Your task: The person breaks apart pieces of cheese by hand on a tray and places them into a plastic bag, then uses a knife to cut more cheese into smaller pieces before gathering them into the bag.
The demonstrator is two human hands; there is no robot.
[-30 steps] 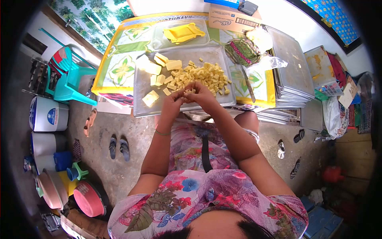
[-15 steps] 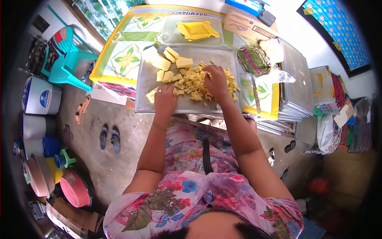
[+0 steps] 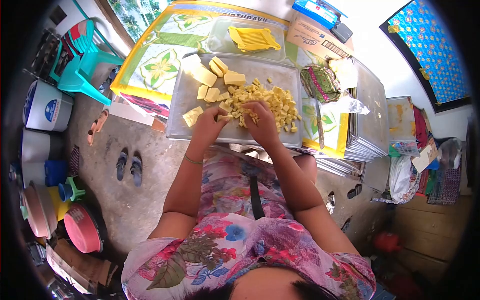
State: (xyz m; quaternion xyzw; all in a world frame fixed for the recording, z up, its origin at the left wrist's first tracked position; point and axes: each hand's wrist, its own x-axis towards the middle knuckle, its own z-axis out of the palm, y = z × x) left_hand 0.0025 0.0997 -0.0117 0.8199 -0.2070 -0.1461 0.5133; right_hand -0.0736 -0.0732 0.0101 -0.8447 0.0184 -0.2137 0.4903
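Observation:
On a metal tray lies a heap of small yellow cubes that look like cheese. Larger cheese blocks sit at the tray's back left, with a flat chunk near its left edge. My left hand is closed in a pinch on a small piece of cheese at the heap's near left side. Just to its right, my right hand curls its fingers round some cheese cubes at the front of the heap; the palm side is partly hidden.
A knife lies right of the tray. Behind it, a yellow slicer-like plastic piece rests in a clear tray. A cardboard box stands at the back right, stacked metal trays at the right, a teal chair at the left.
My right hand has drawn left and nearer from the middle of the heap. My left hand has turned inward to the heap, its fingers now pinching a piece. The view has shifted slightly.

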